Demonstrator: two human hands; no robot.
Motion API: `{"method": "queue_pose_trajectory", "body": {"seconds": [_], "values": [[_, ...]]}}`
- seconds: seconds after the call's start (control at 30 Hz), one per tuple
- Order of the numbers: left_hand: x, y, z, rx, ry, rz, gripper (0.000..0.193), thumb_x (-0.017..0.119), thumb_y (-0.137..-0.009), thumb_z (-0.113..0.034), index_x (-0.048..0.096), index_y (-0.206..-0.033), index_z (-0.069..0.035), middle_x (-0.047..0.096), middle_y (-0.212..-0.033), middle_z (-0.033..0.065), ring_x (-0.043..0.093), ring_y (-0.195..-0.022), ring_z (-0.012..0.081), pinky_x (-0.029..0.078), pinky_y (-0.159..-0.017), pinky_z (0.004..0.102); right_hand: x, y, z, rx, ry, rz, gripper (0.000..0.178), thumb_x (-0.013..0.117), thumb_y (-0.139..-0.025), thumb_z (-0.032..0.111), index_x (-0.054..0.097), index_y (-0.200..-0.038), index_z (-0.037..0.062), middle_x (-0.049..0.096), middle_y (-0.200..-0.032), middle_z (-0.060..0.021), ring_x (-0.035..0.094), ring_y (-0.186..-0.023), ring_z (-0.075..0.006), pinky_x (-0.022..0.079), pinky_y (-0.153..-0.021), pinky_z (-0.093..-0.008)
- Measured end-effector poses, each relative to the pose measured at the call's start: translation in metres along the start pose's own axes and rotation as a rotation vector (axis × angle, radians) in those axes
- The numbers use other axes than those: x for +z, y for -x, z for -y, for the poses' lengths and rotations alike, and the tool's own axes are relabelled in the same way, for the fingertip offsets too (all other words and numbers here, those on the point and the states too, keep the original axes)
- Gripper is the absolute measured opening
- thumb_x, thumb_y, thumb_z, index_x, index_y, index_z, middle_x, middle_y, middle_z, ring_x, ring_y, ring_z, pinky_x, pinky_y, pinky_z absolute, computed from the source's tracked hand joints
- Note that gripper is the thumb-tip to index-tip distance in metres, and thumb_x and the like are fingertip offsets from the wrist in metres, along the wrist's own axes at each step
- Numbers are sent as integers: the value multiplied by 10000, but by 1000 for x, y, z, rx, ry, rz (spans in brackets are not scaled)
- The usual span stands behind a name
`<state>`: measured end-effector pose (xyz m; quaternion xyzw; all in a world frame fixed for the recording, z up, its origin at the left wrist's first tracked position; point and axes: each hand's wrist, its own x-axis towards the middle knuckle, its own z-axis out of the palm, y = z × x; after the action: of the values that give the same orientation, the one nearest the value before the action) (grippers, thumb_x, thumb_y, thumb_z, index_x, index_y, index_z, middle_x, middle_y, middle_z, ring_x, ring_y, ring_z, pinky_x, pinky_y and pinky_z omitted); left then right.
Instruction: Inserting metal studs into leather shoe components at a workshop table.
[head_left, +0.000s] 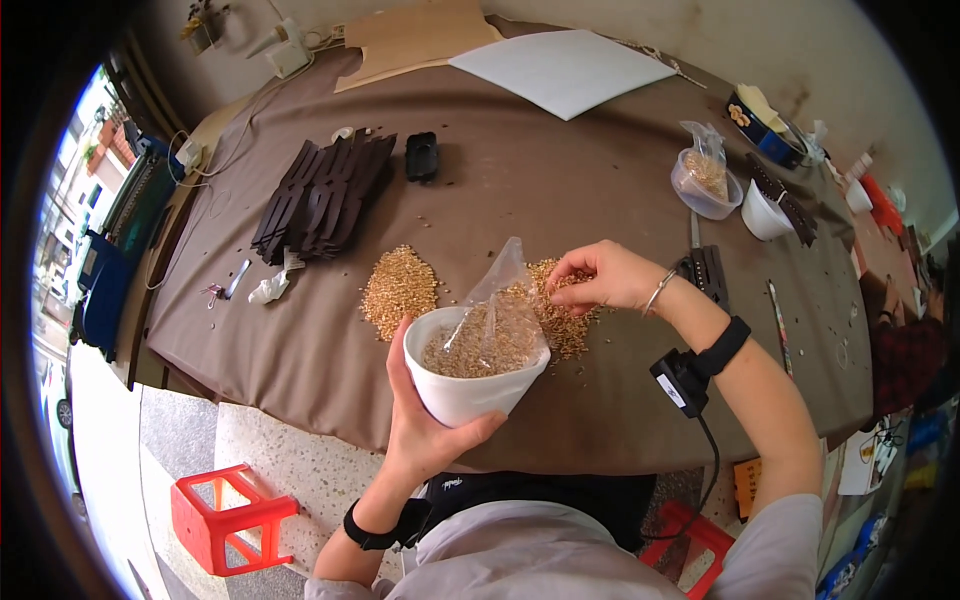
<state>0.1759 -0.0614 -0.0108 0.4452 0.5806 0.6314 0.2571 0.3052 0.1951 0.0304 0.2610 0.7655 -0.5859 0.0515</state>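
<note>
Left hand [425, 420] grips white round ceramic bowl [470, 385] lined with clear plastic bag [495, 315] over brown-clothed bench [560, 200] — right hand [600, 278] pinches small golden metal pieces [560, 310] (keep bowl level, drop inside bag).

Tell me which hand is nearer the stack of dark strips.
Left. The left hand holds the white bowl below the stack of dark strips; the right hand is farther right, over the grain pile.

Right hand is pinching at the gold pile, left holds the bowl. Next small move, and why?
Probably carry the right hand over to the white bowl and release into the clear bag that lines it. Its fingertips are closed on small gold pieces at the pile's top, and the left hand holds the bowl close beside that pile.
</note>
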Motion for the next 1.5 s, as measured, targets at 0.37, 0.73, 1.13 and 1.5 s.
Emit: {"method": "queue_pose_trajectory", "body": {"seconds": [0.37, 0.73, 1.13, 1.5], "values": [[-8, 30, 15, 131, -68, -35, 1317, 898, -571, -296, -87, -1410, -47, 373, -1337, 232, 451, -1225, 309, 392, -1005, 423, 27, 15, -7, -428, 778, -396, 187, 617, -829, 170, 654, -981, 69, 625, -881, -97, 598, -816, -251, 488, -782, -331], [-14, 48, 22, 262, -364, -21, 1374, 921, -500, -304, -72, -1409, -25, 381, -1348, 188, 465, -1221, 284, 342, -1046, 399, 37, 10, -3, -709, 890, -306, 207, 518, -899, 158, 636, -1022, 41, 663, -878, -78, 596, -803, -290, 497, -802, -367], [-9, 44, 23, 286, -373, -141, 1241, 915, -529, -301, 45, -1389, -88, 503, -1216, 223, 573, -1081, 336, 478, -879, 425, 41, 25, 19, -159, 30, 38, 210, 544, -928, 214, 629, -985, 30, 676, -829, -55, 631, -765, -116, 496, -698, -281], [1, 30, 18, 266, -351, -153, 1146, 904, -557, -258, 82, -1342, -114, 530, -1171, 225, 594, -1039, 341, 500, -837, 412, 36, 26, 39, -296, 266, -122, 139, 616, -864, 141, 640, -921, 17, 654, -755, -36, 569, -668, -79, 465, -638, -246]]}}
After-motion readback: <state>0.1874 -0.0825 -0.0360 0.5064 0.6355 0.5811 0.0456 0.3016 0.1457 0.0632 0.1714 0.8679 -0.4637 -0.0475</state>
